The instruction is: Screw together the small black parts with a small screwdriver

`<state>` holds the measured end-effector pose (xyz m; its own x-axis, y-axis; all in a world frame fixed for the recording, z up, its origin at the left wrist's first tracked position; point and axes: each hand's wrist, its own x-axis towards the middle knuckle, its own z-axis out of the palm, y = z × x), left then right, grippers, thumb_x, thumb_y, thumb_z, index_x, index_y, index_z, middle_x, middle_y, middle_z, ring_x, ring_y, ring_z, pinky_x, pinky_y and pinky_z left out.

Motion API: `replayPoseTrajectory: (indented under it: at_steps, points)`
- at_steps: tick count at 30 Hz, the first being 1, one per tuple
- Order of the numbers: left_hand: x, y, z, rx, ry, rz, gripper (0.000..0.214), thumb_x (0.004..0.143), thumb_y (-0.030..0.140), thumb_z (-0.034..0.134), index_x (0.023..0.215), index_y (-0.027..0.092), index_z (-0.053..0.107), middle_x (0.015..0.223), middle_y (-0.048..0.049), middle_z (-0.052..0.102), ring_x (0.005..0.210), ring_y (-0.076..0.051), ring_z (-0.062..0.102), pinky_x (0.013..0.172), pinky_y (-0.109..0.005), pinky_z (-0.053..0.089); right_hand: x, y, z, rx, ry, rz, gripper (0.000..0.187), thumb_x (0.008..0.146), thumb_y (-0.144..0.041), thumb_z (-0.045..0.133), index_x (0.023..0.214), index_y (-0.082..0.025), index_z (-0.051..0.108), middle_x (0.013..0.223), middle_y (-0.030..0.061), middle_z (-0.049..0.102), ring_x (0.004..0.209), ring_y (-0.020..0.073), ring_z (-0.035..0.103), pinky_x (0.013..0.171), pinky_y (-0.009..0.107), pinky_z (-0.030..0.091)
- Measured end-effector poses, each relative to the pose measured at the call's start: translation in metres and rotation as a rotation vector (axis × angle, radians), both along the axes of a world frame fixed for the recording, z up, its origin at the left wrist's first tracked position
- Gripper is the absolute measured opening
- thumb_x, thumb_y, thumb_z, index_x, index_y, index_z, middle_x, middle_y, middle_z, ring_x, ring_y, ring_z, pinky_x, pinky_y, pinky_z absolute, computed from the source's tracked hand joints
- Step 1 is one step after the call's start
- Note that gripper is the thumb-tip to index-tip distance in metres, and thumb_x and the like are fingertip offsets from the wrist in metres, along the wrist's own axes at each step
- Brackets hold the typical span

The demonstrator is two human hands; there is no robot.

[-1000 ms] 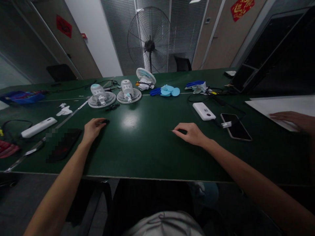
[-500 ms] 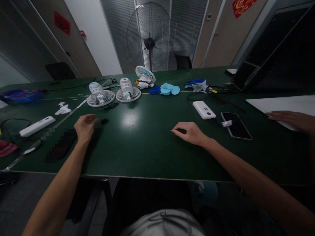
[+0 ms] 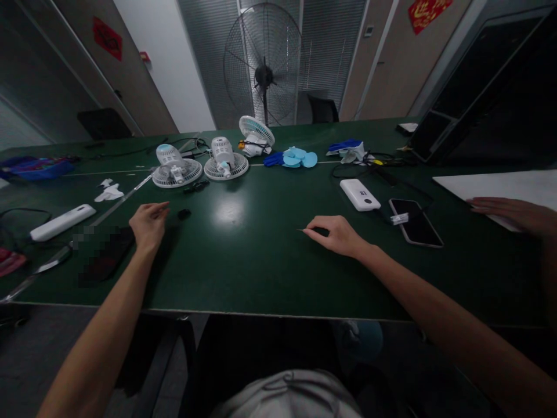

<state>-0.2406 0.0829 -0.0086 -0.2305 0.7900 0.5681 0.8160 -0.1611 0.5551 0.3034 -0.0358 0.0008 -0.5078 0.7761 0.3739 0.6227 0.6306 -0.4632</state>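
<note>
My right hand is over the middle of the green table, thumb and index finger pinched on a thin needle-like piece that points left. My left hand is farther left, fingertips drawn close together; anything between them is too small to make out. Just right of its fingers lies a small black item. A dark, partly blurred flat object rests beside my left wrist. To the right of my right hand are a white power bank and a phone lying flat.
Small white fans stand along the back beside light-blue round pieces and blue gloves. Another person's hand rests on a white board at right. A long white device lies left. The table's front edge is near me.
The left fingertips have come closer together. My right hand keeps its pinch in nearly the same place. The view has shifted very slightly.
</note>
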Motion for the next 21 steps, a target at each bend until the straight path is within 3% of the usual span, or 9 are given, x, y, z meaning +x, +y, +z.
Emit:
replayPoseTrajectory:
  at_steps: [4,10,15,21]
  points:
    - [0.003,-0.002,0.001,-0.011,0.013,-0.037,0.035,0.090,0.027,0.069,0.123,0.016,0.073,0.104,-0.0059,0.071,0.088,-0.018,0.067,0.091,-0.033,0.055,0.000,0.000,0.002,-0.001,0.004,-0.004,0.024,0.104,-0.038,0.058,0.108,-0.020,0.073,0.099,0.0052,0.075,0.085,0.0201,0.070,0.074,0.033,0.054]
    - [0.013,-0.007,0.003,-0.017,0.017,-0.070,0.035,0.092,0.034,0.065,0.120,0.013,0.070,0.100,-0.0075,0.073,0.084,-0.019,0.070,0.078,-0.029,0.055,0.002,0.000,0.002,-0.003,0.007,-0.019,0.025,0.103,-0.039,0.059,0.108,-0.020,0.074,0.098,0.0055,0.075,0.084,0.0206,0.070,0.073,0.033,0.053]
    - [0.016,-0.011,0.007,0.014,0.101,-0.095,0.030,0.093,0.036,0.062,0.108,0.014,0.076,0.105,-0.0082,0.072,0.086,-0.020,0.067,0.087,-0.032,0.053,0.001,0.001,0.000,-0.004,-0.002,-0.016,0.024,0.103,-0.039,0.059,0.106,-0.021,0.074,0.097,0.0047,0.074,0.084,0.0200,0.069,0.075,0.033,0.053]
    - [0.017,-0.009,0.006,0.037,0.175,-0.154,0.031,0.097,0.033,0.056,0.114,0.017,0.076,0.109,-0.0066,0.071,0.092,-0.019,0.066,0.089,-0.030,0.050,0.002,0.002,-0.002,-0.018,-0.009,-0.007,0.024,0.103,-0.039,0.059,0.108,-0.021,0.074,0.097,0.0047,0.075,0.084,0.0206,0.069,0.075,0.034,0.053]
